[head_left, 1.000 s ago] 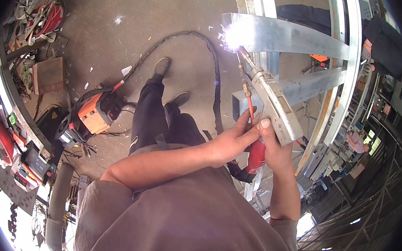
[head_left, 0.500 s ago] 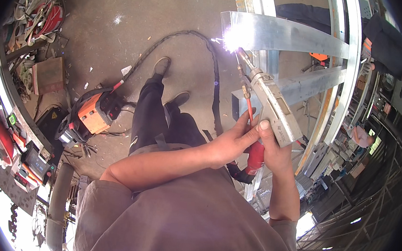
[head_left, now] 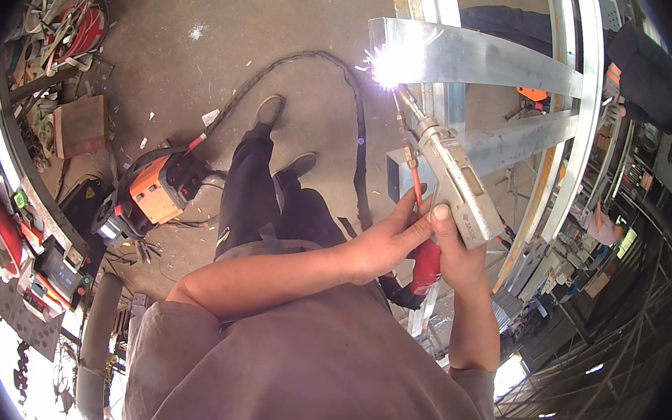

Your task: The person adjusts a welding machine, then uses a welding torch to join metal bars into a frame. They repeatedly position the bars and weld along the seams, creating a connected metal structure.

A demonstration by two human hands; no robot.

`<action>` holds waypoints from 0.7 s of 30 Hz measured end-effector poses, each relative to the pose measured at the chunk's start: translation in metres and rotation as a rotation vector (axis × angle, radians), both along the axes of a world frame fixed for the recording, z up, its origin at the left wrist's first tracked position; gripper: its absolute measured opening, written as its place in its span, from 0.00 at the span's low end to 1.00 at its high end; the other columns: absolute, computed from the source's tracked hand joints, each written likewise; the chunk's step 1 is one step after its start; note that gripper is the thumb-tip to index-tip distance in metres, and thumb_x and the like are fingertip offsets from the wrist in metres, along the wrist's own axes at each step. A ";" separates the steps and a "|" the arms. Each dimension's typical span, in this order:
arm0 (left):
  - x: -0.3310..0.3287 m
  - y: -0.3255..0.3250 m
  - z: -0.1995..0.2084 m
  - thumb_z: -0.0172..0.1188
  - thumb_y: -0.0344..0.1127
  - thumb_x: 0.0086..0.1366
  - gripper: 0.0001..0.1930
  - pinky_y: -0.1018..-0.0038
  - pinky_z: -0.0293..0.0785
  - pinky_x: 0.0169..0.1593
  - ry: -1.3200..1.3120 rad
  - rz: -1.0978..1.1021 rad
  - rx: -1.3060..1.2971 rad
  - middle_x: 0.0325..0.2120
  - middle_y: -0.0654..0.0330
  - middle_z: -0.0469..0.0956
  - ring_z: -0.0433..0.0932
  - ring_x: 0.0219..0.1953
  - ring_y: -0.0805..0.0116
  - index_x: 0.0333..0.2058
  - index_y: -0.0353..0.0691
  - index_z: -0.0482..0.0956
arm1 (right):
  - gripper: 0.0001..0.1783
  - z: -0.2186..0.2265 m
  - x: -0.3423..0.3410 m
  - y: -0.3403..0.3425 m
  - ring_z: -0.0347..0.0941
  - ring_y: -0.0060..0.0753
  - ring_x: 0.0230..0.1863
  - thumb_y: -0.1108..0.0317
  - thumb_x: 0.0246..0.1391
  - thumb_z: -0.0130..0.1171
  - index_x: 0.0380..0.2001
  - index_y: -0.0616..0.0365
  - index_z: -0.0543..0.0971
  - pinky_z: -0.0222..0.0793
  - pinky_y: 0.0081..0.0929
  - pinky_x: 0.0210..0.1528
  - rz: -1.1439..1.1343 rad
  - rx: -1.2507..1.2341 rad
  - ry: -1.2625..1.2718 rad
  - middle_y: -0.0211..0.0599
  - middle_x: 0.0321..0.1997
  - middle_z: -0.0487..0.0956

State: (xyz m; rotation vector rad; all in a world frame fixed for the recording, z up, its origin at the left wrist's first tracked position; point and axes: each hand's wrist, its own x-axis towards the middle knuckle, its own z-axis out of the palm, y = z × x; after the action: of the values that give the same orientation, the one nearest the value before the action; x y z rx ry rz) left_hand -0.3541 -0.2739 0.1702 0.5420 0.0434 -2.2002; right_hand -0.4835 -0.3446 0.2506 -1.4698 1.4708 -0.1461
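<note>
A grey welding torch (head_left: 458, 180) with a red-wrapped grip slants up and left, away from my body. Its nozzle comes close to the end of a square metal tube (head_left: 505, 61), where a white glare with sparks (head_left: 393, 63) hides the spot. My right hand (head_left: 462, 259) is wrapped round the rear of the torch, thumb on top. Against it, my left hand (head_left: 389, 242) closes on the torch's side by the thin red feed tube (head_left: 417, 183); some of its fingers are hidden. A second square tube (head_left: 515, 141) lies below the first.
A black cable (head_left: 361, 141) loops over the floor. An orange machine (head_left: 160, 190) stands at left, near a cluttered bench (head_left: 31, 178) and a cardboard box (head_left: 82, 127). Upright metal rails (head_left: 584, 111) run along the right. Beyond them is a person in dark clothes (head_left: 651, 73); another person (head_left: 604, 229) is farther off.
The torch has shifted very slightly down and left in my hands. The glare and sparks have changed shape and sit slightly lower. Both hands keep their grip.
</note>
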 end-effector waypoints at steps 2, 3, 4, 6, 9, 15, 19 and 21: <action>-0.001 0.001 0.001 0.51 0.54 0.79 0.44 0.60 0.68 0.69 -0.019 0.006 0.000 0.65 0.43 0.66 0.68 0.68 0.55 0.77 0.38 0.35 | 0.23 -0.001 -0.002 0.001 0.79 0.31 0.51 0.57 0.70 0.62 0.57 0.66 0.78 0.75 0.33 0.51 -0.004 0.001 -0.009 0.41 0.50 0.82; -0.001 0.002 0.000 0.51 0.54 0.80 0.44 0.60 0.68 0.69 -0.017 0.005 -0.002 0.65 0.43 0.66 0.68 0.68 0.55 0.77 0.38 0.34 | 0.23 0.000 -0.002 0.001 0.79 0.31 0.50 0.57 0.70 0.62 0.56 0.66 0.78 0.75 0.33 0.51 0.006 0.001 -0.002 0.41 0.50 0.82; -0.001 0.002 0.000 0.51 0.54 0.80 0.44 0.61 0.68 0.69 -0.015 0.004 -0.003 0.65 0.42 0.66 0.68 0.68 0.55 0.77 0.38 0.34 | 0.22 0.000 -0.003 0.002 0.79 0.31 0.50 0.57 0.70 0.62 0.56 0.66 0.78 0.75 0.33 0.51 0.001 0.011 -0.009 0.40 0.49 0.82; -0.001 0.003 0.000 0.51 0.54 0.80 0.45 0.61 0.67 0.70 -0.023 -0.021 -0.007 0.66 0.42 0.66 0.67 0.69 0.55 0.77 0.37 0.34 | 0.22 0.000 -0.004 0.003 0.79 0.31 0.49 0.57 0.70 0.62 0.55 0.66 0.79 0.75 0.33 0.51 -0.014 0.005 -0.011 0.40 0.49 0.82; -0.002 0.003 0.000 0.51 0.54 0.80 0.45 0.61 0.64 0.72 0.004 -0.004 -0.017 0.68 0.42 0.63 0.64 0.71 0.54 0.77 0.37 0.34 | 0.22 0.000 -0.004 0.004 0.79 0.31 0.49 0.57 0.70 0.62 0.55 0.66 0.79 0.75 0.33 0.51 -0.006 0.011 0.006 0.41 0.49 0.82; -0.005 0.006 0.000 0.51 0.54 0.80 0.45 0.61 0.62 0.73 0.006 -0.002 -0.001 0.70 0.44 0.61 0.62 0.73 0.56 0.77 0.37 0.34 | 0.24 0.002 -0.004 0.006 0.79 0.32 0.49 0.55 0.69 0.63 0.55 0.66 0.78 0.75 0.33 0.51 -0.021 0.015 0.017 0.41 0.49 0.82; -0.005 0.007 0.000 0.50 0.55 0.80 0.44 0.62 0.61 0.73 0.015 -0.018 -0.004 0.70 0.44 0.60 0.61 0.73 0.56 0.77 0.37 0.35 | 0.24 0.002 -0.006 0.008 0.79 0.33 0.50 0.55 0.69 0.63 0.56 0.67 0.78 0.75 0.34 0.52 -0.013 0.008 0.018 0.42 0.50 0.82; -0.005 0.007 0.000 0.50 0.55 0.80 0.44 0.62 0.61 0.73 0.011 -0.012 -0.008 0.70 0.44 0.60 0.61 0.73 0.56 0.77 0.37 0.35 | 0.25 0.001 -0.006 0.008 0.79 0.33 0.51 0.55 0.69 0.62 0.57 0.67 0.78 0.74 0.34 0.52 -0.019 0.010 0.022 0.42 0.51 0.82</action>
State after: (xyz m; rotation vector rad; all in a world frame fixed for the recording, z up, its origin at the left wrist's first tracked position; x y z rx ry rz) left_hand -0.3589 -0.2668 0.1705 0.5267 0.0369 -2.2142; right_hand -0.4893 -0.3365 0.2520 -1.4539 1.5015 -0.1346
